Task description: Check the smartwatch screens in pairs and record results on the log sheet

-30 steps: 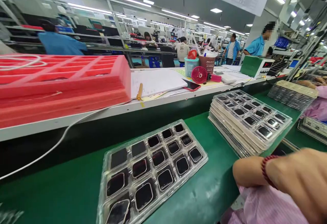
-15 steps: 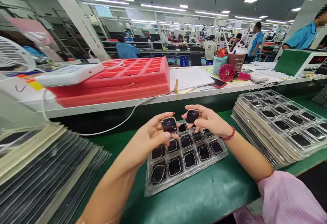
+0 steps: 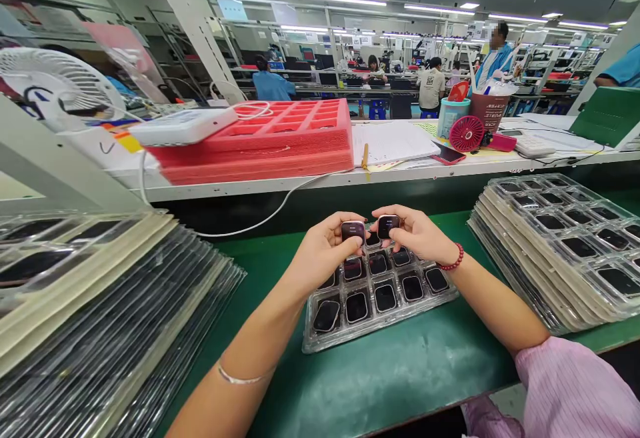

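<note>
My left hand [image 3: 327,251] grips a small square watch-like device [image 3: 353,230] with a lit dark screen, thumb on its lower edge. Close beside it, my right hand [image 3: 417,235] holds a second such device [image 3: 389,226] between thumb and fingers, its screen also showing faint text. Both are held upright over the far side of a clear plastic tray [image 3: 370,337]. Rows of dark square devices sit in the tray's pockets; one at the near left corner [image 3: 327,316] lies askew. My hands hide part of the far row.
Stacked trays stand at left [image 3: 110,305] and right [image 3: 530,258] on the green tabletop [image 3: 400,378]. Behind, a white shelf [image 3: 240,188] bears red foam [image 3: 260,158], papers [image 3: 390,143], a phone [image 3: 449,154] and a pink fan [image 3: 467,133]. People are in the background.
My hands have come closer together, and the device in my left hand is now more upright, its screen facing me. The whole view has shifted, with the shelf items appearing further right.
</note>
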A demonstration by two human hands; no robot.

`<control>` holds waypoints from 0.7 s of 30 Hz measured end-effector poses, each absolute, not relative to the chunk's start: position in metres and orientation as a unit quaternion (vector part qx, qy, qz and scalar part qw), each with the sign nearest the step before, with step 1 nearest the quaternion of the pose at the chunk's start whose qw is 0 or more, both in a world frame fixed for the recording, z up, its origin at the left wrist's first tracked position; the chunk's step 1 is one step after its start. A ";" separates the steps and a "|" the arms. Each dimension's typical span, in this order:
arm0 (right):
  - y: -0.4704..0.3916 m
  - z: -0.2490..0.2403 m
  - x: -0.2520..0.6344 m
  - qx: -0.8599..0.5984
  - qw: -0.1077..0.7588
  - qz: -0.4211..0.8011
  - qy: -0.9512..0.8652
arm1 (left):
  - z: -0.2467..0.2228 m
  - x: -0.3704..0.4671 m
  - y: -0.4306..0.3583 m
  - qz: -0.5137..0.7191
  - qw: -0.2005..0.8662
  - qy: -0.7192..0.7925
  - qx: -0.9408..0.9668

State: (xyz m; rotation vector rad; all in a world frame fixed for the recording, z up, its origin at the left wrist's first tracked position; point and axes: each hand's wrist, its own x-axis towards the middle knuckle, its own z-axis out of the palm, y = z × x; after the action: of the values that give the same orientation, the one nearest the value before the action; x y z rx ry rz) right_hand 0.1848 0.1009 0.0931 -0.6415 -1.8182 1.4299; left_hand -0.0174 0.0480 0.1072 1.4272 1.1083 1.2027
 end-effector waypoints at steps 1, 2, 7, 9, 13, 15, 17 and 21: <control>0.101 0.092 0.185 -0.249 0.362 0.554 -0.707 | 0.107 -0.017 0.048 0.492 0.463 0.452 0.583; 0.101 0.092 0.185 -0.249 0.362 0.553 -0.707 | 0.107 -0.016 0.048 0.494 0.460 0.450 0.584; 0.100 0.091 0.186 -0.251 0.360 0.552 -0.709 | 0.105 -0.014 0.048 0.500 0.458 0.445 0.585; 0.099 0.090 0.185 -0.258 0.364 0.543 -0.712 | 0.104 -0.014 0.049 0.503 0.452 0.450 0.583; 0.100 0.087 0.184 -0.283 0.380 0.526 -0.706 | 0.102 -0.016 0.051 0.498 0.461 0.461 0.571; 0.102 0.087 0.185 -0.286 0.386 0.541 -0.690 | 0.102 -0.019 0.053 0.495 0.488 0.451 0.560; 0.103 0.090 0.187 -0.274 0.384 0.578 -0.666 | 0.103 -0.021 0.053 0.496 0.522 0.438 0.538; 0.107 0.095 0.194 -0.222 0.374 0.663 -0.609 | 0.108 -0.025 0.050 0.495 0.580 0.413 0.498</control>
State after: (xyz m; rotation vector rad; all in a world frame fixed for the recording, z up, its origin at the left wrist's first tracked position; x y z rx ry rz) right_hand 0.1944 0.1069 0.0953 -0.5685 -1.5587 1.6986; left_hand -0.0251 0.0504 0.1076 1.1645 0.9645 1.1557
